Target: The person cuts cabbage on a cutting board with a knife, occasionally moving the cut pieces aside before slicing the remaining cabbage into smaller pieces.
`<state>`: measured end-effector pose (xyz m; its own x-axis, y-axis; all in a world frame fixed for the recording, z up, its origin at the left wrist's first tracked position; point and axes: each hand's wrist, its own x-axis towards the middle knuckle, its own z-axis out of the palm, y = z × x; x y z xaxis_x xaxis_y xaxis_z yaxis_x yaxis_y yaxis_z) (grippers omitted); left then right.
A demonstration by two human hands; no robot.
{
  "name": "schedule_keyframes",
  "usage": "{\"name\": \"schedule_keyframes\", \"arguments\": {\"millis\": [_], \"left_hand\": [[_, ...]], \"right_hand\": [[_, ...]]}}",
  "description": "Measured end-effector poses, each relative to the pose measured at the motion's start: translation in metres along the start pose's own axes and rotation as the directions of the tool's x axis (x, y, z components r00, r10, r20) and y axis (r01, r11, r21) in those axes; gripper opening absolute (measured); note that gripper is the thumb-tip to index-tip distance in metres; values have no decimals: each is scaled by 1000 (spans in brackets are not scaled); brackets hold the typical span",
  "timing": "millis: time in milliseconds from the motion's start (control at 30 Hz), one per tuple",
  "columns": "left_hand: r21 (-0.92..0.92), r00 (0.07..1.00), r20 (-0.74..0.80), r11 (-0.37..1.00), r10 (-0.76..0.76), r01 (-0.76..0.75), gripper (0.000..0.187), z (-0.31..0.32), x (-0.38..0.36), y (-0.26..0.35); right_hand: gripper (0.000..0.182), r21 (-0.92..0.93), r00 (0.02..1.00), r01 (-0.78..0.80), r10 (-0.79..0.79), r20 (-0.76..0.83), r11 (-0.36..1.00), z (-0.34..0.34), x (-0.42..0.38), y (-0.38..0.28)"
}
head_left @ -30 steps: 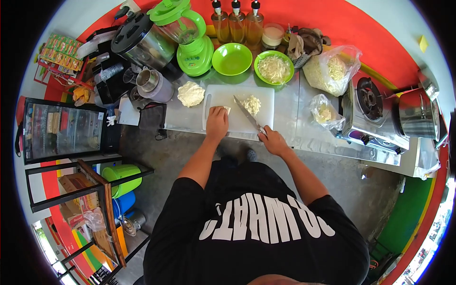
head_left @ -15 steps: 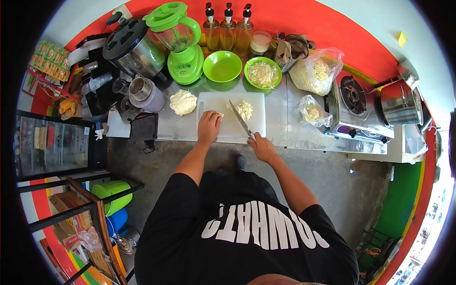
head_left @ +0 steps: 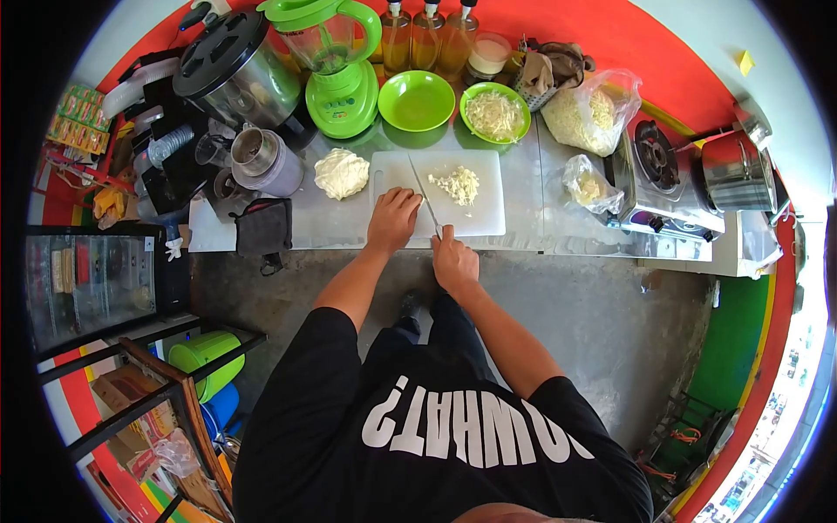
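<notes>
My right hand [head_left: 455, 263] grips the handle of a kitchen knife [head_left: 422, 187], its blade pointing away across the white cutting board [head_left: 485, 218]. Just left of the blade, my left hand [head_left: 394, 220] rests on the board with its fingers curled and pressed down. What sits under those fingertips is mostly hidden; only a pale bit shows at the blade. To the right of the knife lies a loose pile of pale chopped pieces [head_left: 458, 185]. A whitish, layered lump [head_left: 341, 173] is on the counter left of the board.
Behind the board stand a green bowl [head_left: 417, 102], a bowl of pale shreds [head_left: 494, 116] and a green blender [head_left: 342, 100]. Plastic bags [head_left: 593, 113] and a gas stove [head_left: 658, 187] are at the right. A metal-topped container [head_left: 266, 166] and dark pouch [head_left: 264, 228] stand left.
The knife has moved left, away from the chopped pile, and its blade now meets my left fingertips. My right hand has come closer to my left. The whole view has shifted slightly.
</notes>
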<state>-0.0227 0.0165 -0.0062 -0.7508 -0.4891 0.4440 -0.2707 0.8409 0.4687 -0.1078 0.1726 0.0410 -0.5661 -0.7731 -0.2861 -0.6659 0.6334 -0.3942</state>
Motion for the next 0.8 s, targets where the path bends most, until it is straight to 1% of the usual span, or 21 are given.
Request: {"name": "schedule_keyframes", "arguments": {"millis": [33, 67, 100, 133, 200, 267, 333, 400, 467, 600, 733, 800], "left_hand": [[30, 1000, 12, 1000, -5, 5, 19, 0, -1, 0], [60, 1000, 20, 998, -11, 10, 20, 0, 0, 0], [57, 1000, 22, 998, -10, 9, 20, 0, 1, 0], [65, 1000, 24, 998, -19, 18, 20, 1, 1, 0], [72, 999, 38, 997, -27, 25, 21, 2, 1, -1], [68, 1000, 6, 997, -23, 23, 21, 4, 1, -3], [51, 1000, 8, 999, -20, 19, 19, 3, 2, -2], [32, 1000, 8, 999, -20, 20, 17, 3, 1, -2], [56, 999, 27, 998, -38, 37, 21, 3, 1, -2], [73, 999, 22, 997, -42, 40, 22, 7, -2, -4], [64, 999, 15, 997, -42, 41, 22, 8, -2, -6], [54, 999, -4, 998, -39, 40, 22, 7, -2, -5]], "right_hand": [[31, 2, 1000, -8, 8, 1, 1000, -2, -1, -5], [30, -37, 1000, -16, 16, 11, 999, -5, 0, -10], [29, -76, 999, -24, 25, 22, 997, -7, 0, -14], [29, -76, 999, -28, 30, 23, 997, -8, 1, -18], [26, -169, 999, -29, 35, 36, 985, -7, 2, -24], [26, -166, 999, -36, 41, 31, 985, -2, 0, -27], [26, -168, 999, -38, 41, 17, 985, 7, 3, -27], [26, -95, 996, -85, 88, 27, 992, 17, 5, -24], [26, -77, 994, -97, 100, 38, 992, 19, 7, -21], [25, -29, 993, -89, 91, 73, 996, -9, 9, -30], [24, -36, 986, -114, 118, 122, 993, -8, 2, -35], [21, -48, 976, -178, 182, 117, 983, 9, 1, -35]]}}
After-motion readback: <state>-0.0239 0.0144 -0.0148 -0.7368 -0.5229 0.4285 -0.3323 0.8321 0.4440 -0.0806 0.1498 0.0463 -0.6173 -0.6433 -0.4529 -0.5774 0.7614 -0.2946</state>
